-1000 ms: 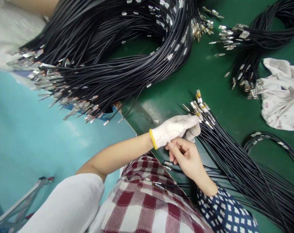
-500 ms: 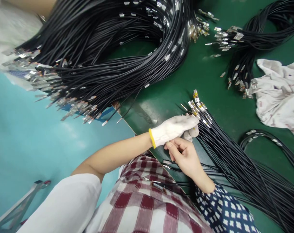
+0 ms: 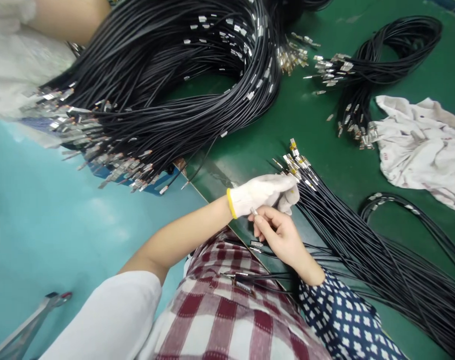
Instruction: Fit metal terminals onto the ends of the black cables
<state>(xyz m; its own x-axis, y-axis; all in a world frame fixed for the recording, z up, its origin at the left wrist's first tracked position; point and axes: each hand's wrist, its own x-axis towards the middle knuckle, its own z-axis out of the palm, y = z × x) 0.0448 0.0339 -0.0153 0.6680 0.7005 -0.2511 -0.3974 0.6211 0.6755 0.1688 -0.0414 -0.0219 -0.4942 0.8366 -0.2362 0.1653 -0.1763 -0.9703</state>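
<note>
My left hand (image 3: 267,194), in a white knit glove with a yellow cuff, reaches over the table's near edge. Its fingers are curled together beside the metal-tipped ends of a long bundle of black cables (image 3: 343,225); what they hold is hidden. Just below the glove, my bare right hand (image 3: 278,232) pinches a small silver metal connector (image 3: 253,211) between thumb and fingertips. Behind that hand, a few loose black cables (image 3: 321,250) run toward the table edge, their metal ends (image 3: 256,245) lying by my wrist.
A large coil of black cables (image 3: 197,110) overhangs the green table (image 3: 317,115) at upper left. At upper left a person's arm (image 3: 70,20) is beside it. Smaller cable coils (image 3: 385,55) and a crumpled white cloth (image 3: 422,145) lie on the right. A metal frame (image 3: 28,325) stands on the floor.
The view has shifted slightly, so the table things sit further left. The silver connector in my right fingertips now shows, and that hand is a little further from the glove's palm.
</note>
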